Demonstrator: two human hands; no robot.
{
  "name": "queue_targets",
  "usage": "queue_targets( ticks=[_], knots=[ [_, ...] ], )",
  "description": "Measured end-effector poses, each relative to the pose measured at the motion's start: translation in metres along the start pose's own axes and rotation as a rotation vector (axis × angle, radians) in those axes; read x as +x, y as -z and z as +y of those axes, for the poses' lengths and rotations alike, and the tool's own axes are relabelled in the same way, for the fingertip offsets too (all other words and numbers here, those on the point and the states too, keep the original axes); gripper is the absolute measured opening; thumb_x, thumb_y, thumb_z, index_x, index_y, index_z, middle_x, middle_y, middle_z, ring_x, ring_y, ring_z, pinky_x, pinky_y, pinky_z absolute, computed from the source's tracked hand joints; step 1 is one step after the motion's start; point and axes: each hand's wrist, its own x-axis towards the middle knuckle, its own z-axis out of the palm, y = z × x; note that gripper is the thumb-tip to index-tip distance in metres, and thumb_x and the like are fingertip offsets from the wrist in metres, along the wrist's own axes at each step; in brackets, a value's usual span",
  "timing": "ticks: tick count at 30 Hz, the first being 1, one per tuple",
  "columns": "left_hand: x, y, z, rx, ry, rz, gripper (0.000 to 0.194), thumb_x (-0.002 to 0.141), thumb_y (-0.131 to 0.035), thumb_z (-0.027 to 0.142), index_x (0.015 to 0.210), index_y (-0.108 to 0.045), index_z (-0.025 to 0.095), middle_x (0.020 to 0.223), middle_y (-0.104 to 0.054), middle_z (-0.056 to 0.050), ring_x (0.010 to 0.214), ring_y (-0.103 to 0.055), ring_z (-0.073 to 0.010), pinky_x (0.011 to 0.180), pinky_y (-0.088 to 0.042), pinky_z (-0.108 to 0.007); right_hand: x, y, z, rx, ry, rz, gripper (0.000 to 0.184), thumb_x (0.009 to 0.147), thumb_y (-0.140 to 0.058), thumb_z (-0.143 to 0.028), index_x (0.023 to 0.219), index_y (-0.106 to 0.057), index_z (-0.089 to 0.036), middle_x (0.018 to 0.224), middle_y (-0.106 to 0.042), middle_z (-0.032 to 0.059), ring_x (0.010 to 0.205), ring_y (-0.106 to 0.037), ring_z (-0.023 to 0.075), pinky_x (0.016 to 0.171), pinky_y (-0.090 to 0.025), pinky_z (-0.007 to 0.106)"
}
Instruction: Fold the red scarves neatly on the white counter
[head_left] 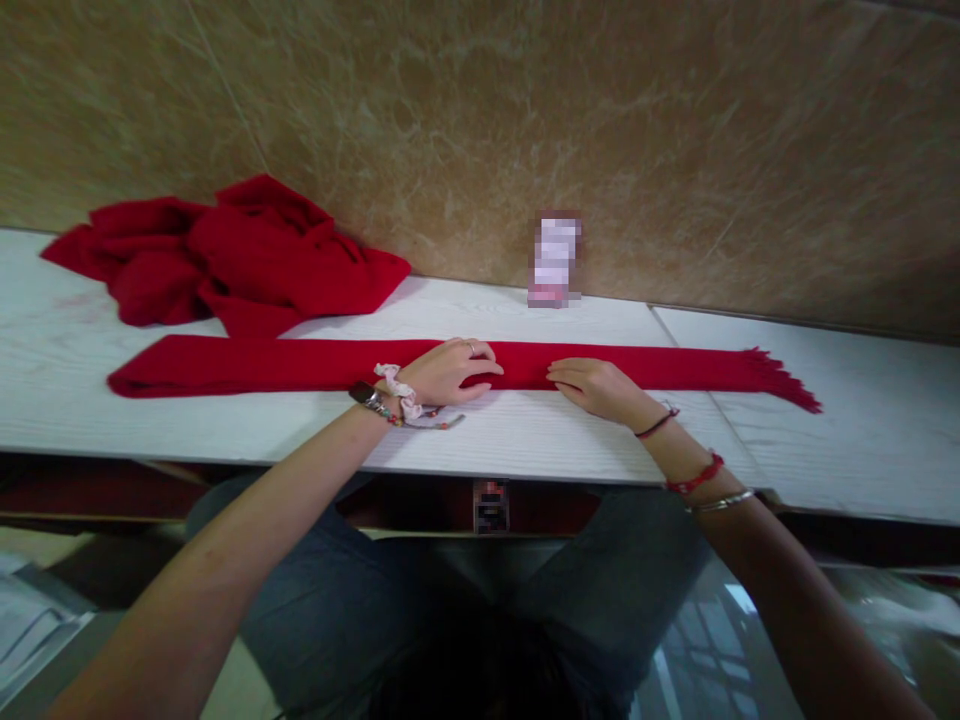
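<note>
A red scarf (315,366) lies lengthwise on the white tabletop, folded into a long narrow strip. Its fringe (780,378) spreads at the right end, and a fold closes the left end. My left hand (454,370) rests on the middle of the strip, fingers stretched out and a little apart. To the right, my right hand (596,387) touches the strip near its front edge; its fingers are stretched out flat, side by side. Nothing shows in either hand. Behind the strip, at the left, a crumpled red cloth (255,260) lies in a heap.
A brown marbled wall (465,130) rises along the back of the white table (465,440). A small blurred-out item (555,262) stands against it. My legs are under the table's front edge. A pale object (37,620) sits low at the left.
</note>
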Motion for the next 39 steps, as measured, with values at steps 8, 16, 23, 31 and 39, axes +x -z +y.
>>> queue_targets(
  ticks=[8,16,23,31,39],
  knots=[
    [0.001,-0.012,0.000,-0.059,0.037,-0.213,0.044,0.093,-0.030,0.040,0.135,-0.030,0.027,0.145,-0.024,-0.003,0.133,-0.018,-0.0170,0.106,-0.015,-0.037,-0.002,-0.005,-0.002,-0.032,-0.084,-0.194,0.046,0.091,-0.033,-0.041,0.135,-0.035,-0.027,0.143,-0.030,0.0076,0.131,-0.024,0.0264,0.100,-0.026,0.057],
    [0.001,-0.007,-0.001,-0.071,0.002,-0.166,0.039,0.092,-0.032,0.040,0.127,-0.044,0.028,0.140,-0.035,-0.002,0.128,-0.028,-0.0167,0.103,-0.020,-0.033,0.011,-0.004,0.002,0.052,-0.282,-0.060,0.050,0.092,-0.026,-0.038,0.140,-0.021,-0.026,0.144,-0.027,0.0077,0.133,-0.020,0.0243,0.102,-0.021,0.057],
    [0.002,-0.013,-0.005,0.074,0.225,-0.083,0.045,0.094,-0.024,0.033,0.131,-0.040,0.013,0.139,-0.034,-0.009,0.127,-0.030,-0.0177,0.103,-0.020,-0.033,0.045,-0.019,-0.018,-0.085,-0.359,-0.150,0.051,0.092,-0.023,-0.039,0.139,-0.026,-0.019,0.145,-0.025,0.0100,0.132,-0.020,0.0286,0.100,-0.020,0.061],
    [0.000,-0.016,-0.005,0.092,0.276,-0.238,0.051,0.094,-0.021,0.037,0.139,-0.021,0.014,0.146,-0.019,-0.007,0.134,-0.012,-0.0183,0.106,-0.013,-0.035,0.008,-0.015,0.007,-0.162,-0.338,-0.229,0.049,0.091,-0.019,-0.030,0.138,-0.026,-0.018,0.144,-0.028,0.0090,0.131,-0.024,0.0276,0.099,-0.027,0.057],
    [0.000,-0.018,-0.006,0.086,0.310,-0.214,0.056,0.092,-0.023,0.039,0.139,-0.020,0.010,0.146,-0.019,-0.010,0.134,-0.014,-0.0189,0.107,-0.012,-0.035,0.023,0.006,0.002,-0.220,-0.426,-0.210,0.050,0.089,-0.025,-0.026,0.137,-0.029,-0.010,0.145,-0.023,0.0149,0.130,-0.023,0.0317,0.097,-0.028,0.060]
  ],
)
